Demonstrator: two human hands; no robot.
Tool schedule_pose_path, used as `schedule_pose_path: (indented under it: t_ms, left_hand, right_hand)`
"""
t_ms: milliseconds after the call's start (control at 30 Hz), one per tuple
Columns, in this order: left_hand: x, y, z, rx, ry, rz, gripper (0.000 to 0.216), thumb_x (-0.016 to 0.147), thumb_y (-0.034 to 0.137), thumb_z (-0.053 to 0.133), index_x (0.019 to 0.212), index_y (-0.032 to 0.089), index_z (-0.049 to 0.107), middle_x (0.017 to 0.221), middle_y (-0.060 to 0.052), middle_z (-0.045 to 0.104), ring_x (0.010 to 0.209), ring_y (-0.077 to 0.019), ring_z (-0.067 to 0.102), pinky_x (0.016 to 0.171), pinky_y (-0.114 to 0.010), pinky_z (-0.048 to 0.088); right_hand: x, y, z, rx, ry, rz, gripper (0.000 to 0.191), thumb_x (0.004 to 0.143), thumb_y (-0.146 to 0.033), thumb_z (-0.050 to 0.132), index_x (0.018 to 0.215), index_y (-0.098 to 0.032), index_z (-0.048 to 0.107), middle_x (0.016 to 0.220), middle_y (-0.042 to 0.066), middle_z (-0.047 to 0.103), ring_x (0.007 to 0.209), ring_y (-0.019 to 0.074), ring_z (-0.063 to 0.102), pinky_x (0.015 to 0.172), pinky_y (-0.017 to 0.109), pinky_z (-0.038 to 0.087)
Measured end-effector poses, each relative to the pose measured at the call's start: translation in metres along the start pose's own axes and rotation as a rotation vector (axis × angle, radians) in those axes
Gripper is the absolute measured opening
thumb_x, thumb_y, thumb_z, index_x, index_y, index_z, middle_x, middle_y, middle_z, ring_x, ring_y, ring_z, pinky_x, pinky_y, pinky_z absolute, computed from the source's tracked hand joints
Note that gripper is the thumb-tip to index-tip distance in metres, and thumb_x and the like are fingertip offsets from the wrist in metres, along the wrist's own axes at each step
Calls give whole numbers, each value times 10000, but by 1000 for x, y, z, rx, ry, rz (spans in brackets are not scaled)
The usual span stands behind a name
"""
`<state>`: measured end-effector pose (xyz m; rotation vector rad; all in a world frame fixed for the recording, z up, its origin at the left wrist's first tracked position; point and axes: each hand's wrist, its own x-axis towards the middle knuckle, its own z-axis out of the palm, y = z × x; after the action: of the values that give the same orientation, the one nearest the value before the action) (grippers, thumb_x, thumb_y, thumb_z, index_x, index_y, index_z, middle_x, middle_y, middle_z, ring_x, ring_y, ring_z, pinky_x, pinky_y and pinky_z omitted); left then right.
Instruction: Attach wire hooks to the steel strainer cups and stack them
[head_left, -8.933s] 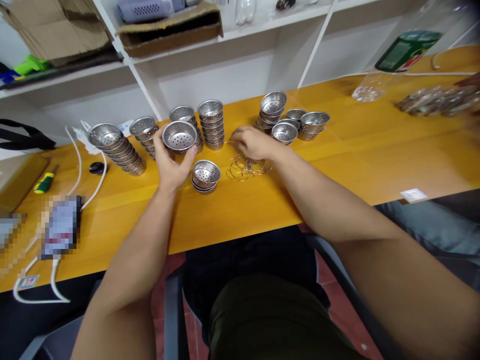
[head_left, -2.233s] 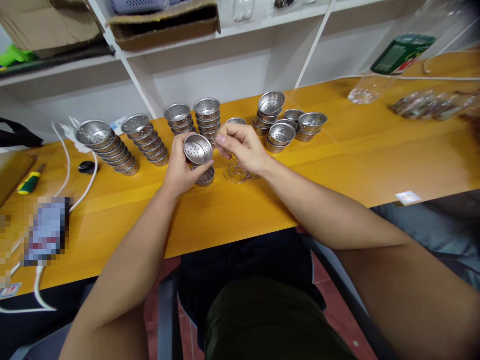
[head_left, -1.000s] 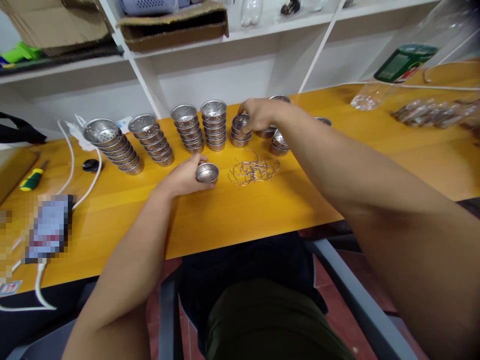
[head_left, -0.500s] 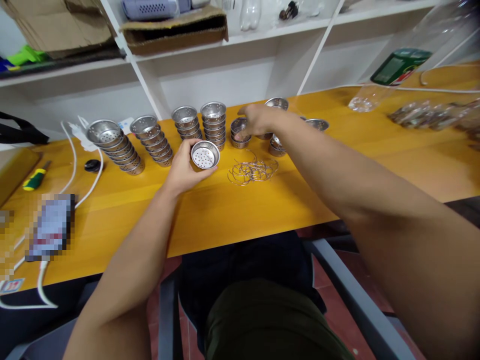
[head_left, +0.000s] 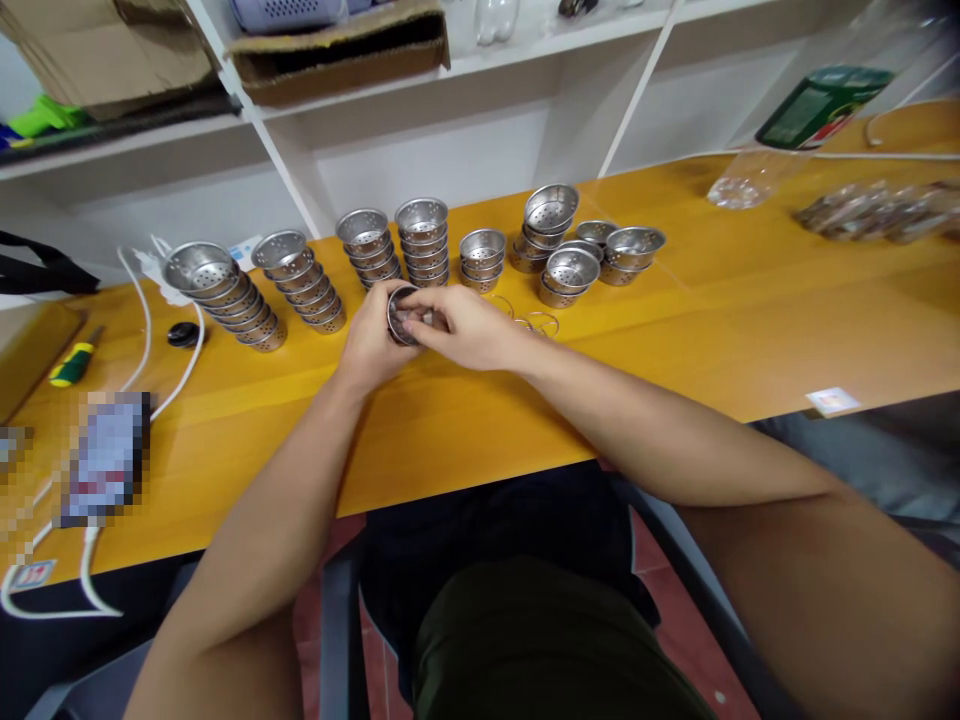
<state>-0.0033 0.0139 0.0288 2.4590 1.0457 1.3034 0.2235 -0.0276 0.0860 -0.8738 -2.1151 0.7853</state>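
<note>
Furthest left, a green-and-yellow-handled screwdriver [head_left: 71, 365] and a white cable [head_left: 141, 325] lie on the yellow wooden tabletop [head_left: 675, 330]. Next stand four tall stacks of perforated steel cups [head_left: 296, 285]: the first two lean over, the other two are upright. A short stack of the same cups [head_left: 481, 258] stands just beside them.

In front of these, the left hand [head_left: 371, 345] is curled round one small perforated steel cup [head_left: 401, 315], which lies on its side just above the table. Thumb and fingers are closed on its wall. The right hand [head_left: 461, 335] meets it from the other side, its fingertips drawn narrow at the cup's mouth. Whether they pinch anything there is hidden.

Just right of that hand lie thin bent wire loops [head_left: 541, 322], mostly covered by it. Behind them sits a loose cluster of steel cups [head_left: 581, 250], some nested and none in a tidy column.

Judging by this layout, the ordered stacks are finished work. The cluster and the loops are what remains, so well over half seems done.
</note>
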Motion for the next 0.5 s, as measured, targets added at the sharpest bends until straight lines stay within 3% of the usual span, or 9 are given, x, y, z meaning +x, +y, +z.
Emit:
schedule_pose_path:
  t_ms: [100, 267, 500]
  left_hand:
    - [0, 0, 1, 0, -17, -36, 556, 1019, 502, 872, 1472, 320, 608, 1359, -53, 813, 1212, -291, 815, 1055, -535, 701]
    - [2, 1, 2, 32, 18, 11, 611, 949, 430, 910, 1472, 318, 614, 1372, -77, 803, 1272, -329, 815, 1106, -545, 701]
    - [2, 2, -1, 25, 18, -27, 621, 934, 405, 946, 1465, 357, 627, 1408, -79, 811, 1317, -361, 815, 1140, -563, 710]
  right_hand:
    - [0, 3, 1, -28, 12, 28, 103, 1160, -245, 735, 1137, -206, 828, 1109, 83, 828, 1023, 258, 713, 966, 393, 556]
    - [-2, 3, 3, -105, 15, 35, 131, 1135, -141, 690, 1068, -212, 778, 1119, 80, 739, 1032, 246, 687, 1011, 398, 530]
    - [-2, 6, 3, 184, -37, 4, 144, 1019, -156, 757, 996, -243, 645, 993, 14, 699, 883, 191, 607, 829, 338, 502]
